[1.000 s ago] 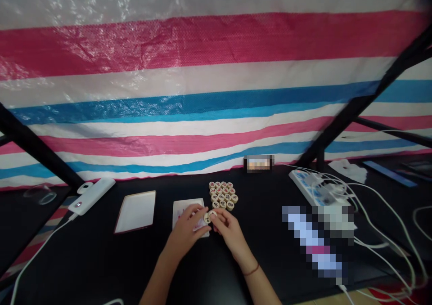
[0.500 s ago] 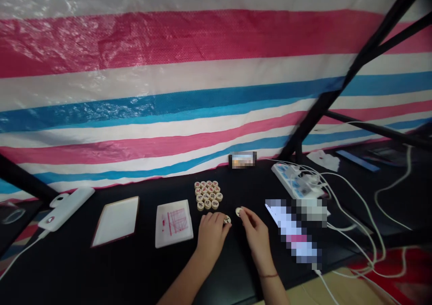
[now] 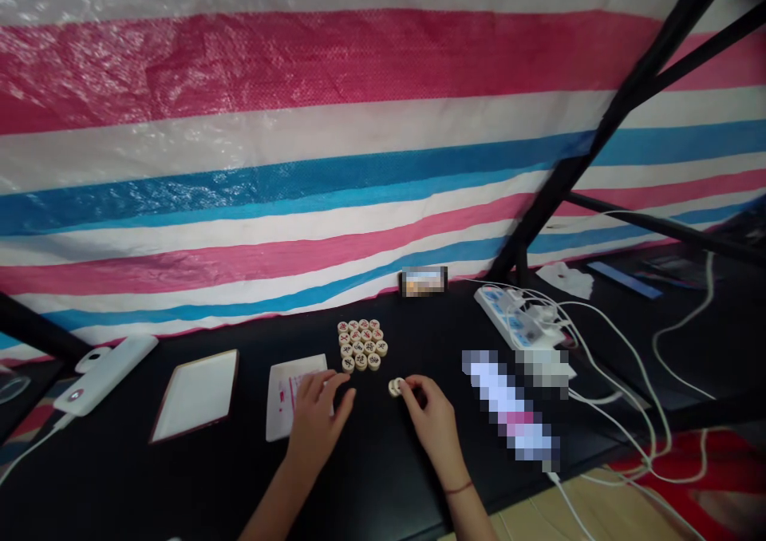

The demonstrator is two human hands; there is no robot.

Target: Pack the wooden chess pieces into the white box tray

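A cluster of several round wooden pieces (image 3: pixel 361 345) with red and black marks lies on the black table (image 3: pixel 383 477). My right hand (image 3: pixel 429 419) pinches one or two loose round pieces (image 3: pixel 396 386) just in front of that cluster. My left hand (image 3: pixel 314 418) rests flat with fingers spread on the right part of a white sheet with red print (image 3: pixel 286 389).
A white lid or tray (image 3: pixel 195 393) and a white power bank (image 3: pixel 101 372) with a cable lie to the left. A power strip (image 3: pixel 518 324) with several white cables sits at the right, beside blurred-out items. A striped tarpaulin hangs behind, crossed by black frame bars (image 3: pixel 598 126).
My left hand has moved left from the loose pieces onto the white sheet. My right hand has shifted slightly left and now holds the loose pieces alone. The view has drifted a little.
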